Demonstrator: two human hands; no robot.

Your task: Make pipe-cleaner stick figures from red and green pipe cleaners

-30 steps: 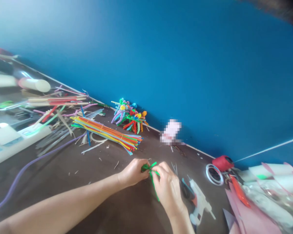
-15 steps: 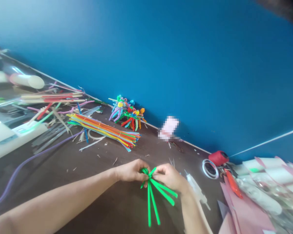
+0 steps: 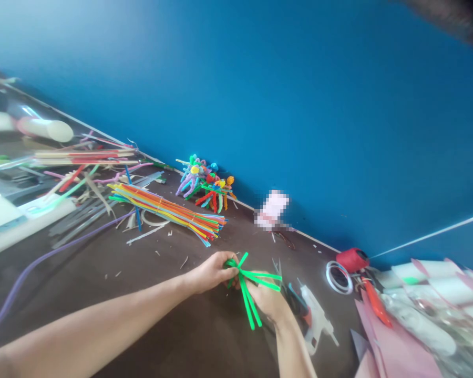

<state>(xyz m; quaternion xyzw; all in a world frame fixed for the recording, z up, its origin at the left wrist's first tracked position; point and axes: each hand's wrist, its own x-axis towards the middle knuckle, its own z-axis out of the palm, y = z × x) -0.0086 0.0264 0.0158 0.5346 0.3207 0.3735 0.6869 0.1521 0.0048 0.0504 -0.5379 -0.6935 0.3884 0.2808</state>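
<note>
green pipe cleaners (image 3: 242,273) held above the table (image 3: 181,341), pinched where they cross by my left hand (image 3: 220,270), right hand (image 3: 268,302) behind them, can't tell its grip; loose left pinch could let them slip apart.

The right hand (image 3: 268,302) is now sitting lower, behind the green stems (image 3: 248,304); 2 are pointing rightward across it instead of slanting down, and a short upper end is standing free.
</note>
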